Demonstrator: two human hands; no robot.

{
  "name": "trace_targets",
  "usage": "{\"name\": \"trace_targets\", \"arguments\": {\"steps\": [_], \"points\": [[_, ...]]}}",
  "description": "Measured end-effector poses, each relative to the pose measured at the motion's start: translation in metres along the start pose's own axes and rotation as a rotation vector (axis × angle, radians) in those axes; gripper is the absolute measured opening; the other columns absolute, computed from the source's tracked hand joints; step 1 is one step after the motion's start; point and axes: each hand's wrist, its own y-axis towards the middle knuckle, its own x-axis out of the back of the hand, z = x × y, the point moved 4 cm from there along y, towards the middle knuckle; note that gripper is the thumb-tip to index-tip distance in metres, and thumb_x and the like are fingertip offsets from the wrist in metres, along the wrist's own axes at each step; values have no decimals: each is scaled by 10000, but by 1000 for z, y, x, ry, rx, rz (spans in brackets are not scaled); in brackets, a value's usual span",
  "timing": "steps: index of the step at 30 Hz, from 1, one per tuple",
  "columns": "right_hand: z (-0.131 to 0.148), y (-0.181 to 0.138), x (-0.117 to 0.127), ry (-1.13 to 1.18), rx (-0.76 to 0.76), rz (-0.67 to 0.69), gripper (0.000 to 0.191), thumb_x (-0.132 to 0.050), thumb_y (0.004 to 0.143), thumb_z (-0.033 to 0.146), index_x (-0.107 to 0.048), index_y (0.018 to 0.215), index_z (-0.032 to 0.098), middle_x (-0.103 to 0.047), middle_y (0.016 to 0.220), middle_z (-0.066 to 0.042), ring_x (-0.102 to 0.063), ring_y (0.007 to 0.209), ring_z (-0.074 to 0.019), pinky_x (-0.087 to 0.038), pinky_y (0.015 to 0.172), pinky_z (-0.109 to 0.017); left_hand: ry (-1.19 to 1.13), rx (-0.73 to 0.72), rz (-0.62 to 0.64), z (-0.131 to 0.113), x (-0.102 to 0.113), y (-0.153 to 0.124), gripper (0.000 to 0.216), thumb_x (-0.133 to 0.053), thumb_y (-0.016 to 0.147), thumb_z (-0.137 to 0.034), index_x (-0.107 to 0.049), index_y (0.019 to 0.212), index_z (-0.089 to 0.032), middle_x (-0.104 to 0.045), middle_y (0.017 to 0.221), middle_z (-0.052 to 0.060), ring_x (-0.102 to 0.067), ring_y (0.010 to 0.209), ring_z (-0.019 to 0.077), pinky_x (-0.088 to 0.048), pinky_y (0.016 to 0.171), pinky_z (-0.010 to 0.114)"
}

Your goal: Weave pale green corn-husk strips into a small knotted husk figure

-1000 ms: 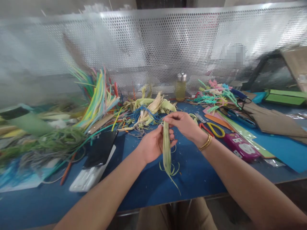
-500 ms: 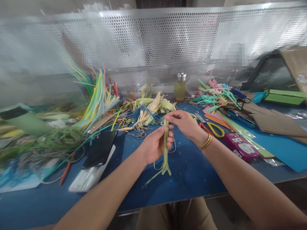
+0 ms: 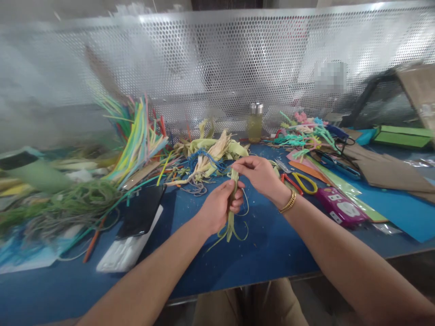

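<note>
A pale green strip of what looks like corn husk [image 3: 231, 222] hangs upright between my hands over the blue table [image 3: 265, 253]. My left hand [image 3: 222, 206] is closed round its middle, thumb in front and fingers behind. Just above, my right hand [image 3: 256, 174] pinches the strip's top end between thumb and forefinger. Its lower end splits into thin curling shreds. Right behind my hands lies a pile of dry husks [image 3: 212, 156] with a blue tangle of string [image 3: 204, 158] on it.
To the right lie scissors with yellow and red handles [image 3: 305, 182], a purple case [image 3: 341, 206] and coloured paper [image 3: 390, 210]. A black phone [image 3: 142, 210], green cord [image 3: 91, 197] and pipe cleaners [image 3: 134, 140] are on the left. A jar [image 3: 255, 122] stands before the perforated metal screen [image 3: 231, 59].
My left fingers have wrapped more fully round the strip. Its lower end has risen slightly, and its shreds have spread apart and curled. My right hand keeps its pinch at the top.
</note>
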Motion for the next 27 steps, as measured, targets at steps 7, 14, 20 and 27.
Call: {"name": "trace_targets", "arguments": {"steps": [7,14,20,27], "points": [[6,-2,3,-184,43,-28,129,-649,819,283,-736,791,193,-725,755,-12,-631,666,-131,-477,629,-241,121,-32,-75,0,5,2,312,-601,868,-435,-652,949,-137,-619,764,55,-589,651,132,-498,588,252],[13,-9,-8,-163,6,84,129,-635,826,277,-728,776,203,-723,730,-4,-632,599,-116,-490,602,-236,61,-124,-68,-5,6,5,313,-696,804,-432,-622,899,-143,-646,799,43,-617,702,152,-544,775,365],[12,-11,-11,-101,-48,133,156,-633,819,313,-709,734,207,-698,675,0,-605,528,-110,-466,533,-234,65,-98,-41,-5,1,1,302,-699,800,-429,-553,818,-165,-515,681,-19,-499,610,105,-529,636,289],[4,-2,1,-212,7,-6,146,-642,814,308,-721,747,206,-698,682,-6,-601,632,-130,-457,635,-260,33,-27,-43,1,-6,-2,219,-640,857,-373,-555,846,-172,-353,593,-75,-332,472,58,-420,476,194]]}}
